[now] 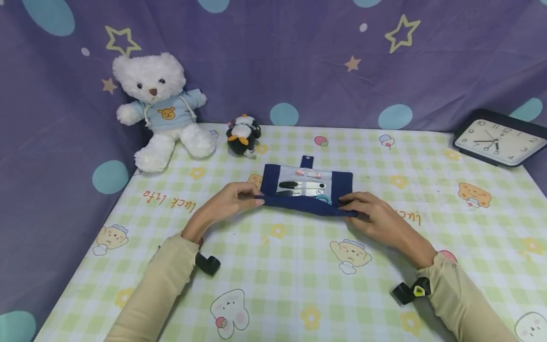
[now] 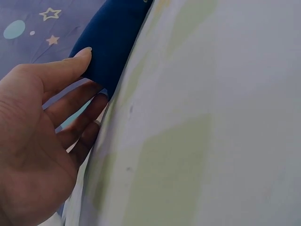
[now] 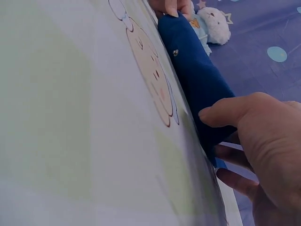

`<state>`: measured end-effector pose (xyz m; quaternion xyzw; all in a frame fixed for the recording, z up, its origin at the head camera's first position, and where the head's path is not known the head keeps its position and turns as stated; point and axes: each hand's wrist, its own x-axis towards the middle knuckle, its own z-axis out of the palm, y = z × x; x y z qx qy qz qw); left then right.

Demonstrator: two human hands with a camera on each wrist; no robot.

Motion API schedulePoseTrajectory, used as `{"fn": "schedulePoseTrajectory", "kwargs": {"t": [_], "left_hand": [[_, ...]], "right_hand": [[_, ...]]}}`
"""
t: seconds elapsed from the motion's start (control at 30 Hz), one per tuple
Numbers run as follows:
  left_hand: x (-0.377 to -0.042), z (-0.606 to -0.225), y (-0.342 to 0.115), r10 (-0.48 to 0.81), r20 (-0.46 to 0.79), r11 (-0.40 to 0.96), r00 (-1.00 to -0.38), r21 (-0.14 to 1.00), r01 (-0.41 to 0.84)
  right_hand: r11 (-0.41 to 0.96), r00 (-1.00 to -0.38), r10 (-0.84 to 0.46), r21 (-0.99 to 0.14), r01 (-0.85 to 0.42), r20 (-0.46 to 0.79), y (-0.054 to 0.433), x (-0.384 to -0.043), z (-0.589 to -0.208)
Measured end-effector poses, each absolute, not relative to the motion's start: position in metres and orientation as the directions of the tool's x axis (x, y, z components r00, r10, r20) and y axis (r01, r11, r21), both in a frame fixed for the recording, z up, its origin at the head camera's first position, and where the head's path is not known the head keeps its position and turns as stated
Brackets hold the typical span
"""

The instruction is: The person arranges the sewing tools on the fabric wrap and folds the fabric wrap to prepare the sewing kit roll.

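A navy fabric case [image 1: 304, 206] lies unfolded mid-table, its near flap raised along the front. Its pale lining carries black-and-silver slim tools [image 1: 289, 185], a light blue looped handle [image 1: 325, 199] and small pink-and-white pieces [image 1: 314, 174]. A snap tab [image 1: 306, 162] points away at the back. My left hand [image 1: 226, 202] pinches the flap's left end, thumb on the outside, as the left wrist view confirms. At the opposite end, my right hand [image 1: 378, 218] pinches the flap between thumb and fingers. A metal snap [image 3: 175, 52] shows on the case's outside in the right wrist view.
Behind the case on the left sit a white teddy bear [image 1: 166, 114] and a small penguin plush [image 1: 243, 135]. A black-framed clock [image 1: 500, 138] stands at the back right. A checked, printed cloth [image 1: 273, 285] covers the table, with a purple curtain [image 1: 299, 71] behind.
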<state>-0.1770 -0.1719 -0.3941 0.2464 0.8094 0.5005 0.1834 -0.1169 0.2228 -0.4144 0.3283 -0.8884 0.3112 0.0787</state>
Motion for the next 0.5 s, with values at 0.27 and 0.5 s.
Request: {"fn": "schedulePoseTrajectory", "kwargs": {"t": [0.27,0.5], "left_hand": [[-0.1779,-0.3958,-0.1704,0.558,-0.027,0.403,-0.829,0.882,0.243],[-0.1755,-0.3937,-0.1709,0.558,-0.029,0.399,-0.829,0.886,0.237]], "right_hand": [[0.581,-0.785,-0.516,-0.534,-0.615,0.342,0.2223,-0.1170,-0.4160],[0.576,-0.799,-0.508,-0.562,-0.594,0.322,0.2228,-0.1168,-0.4170]]}}
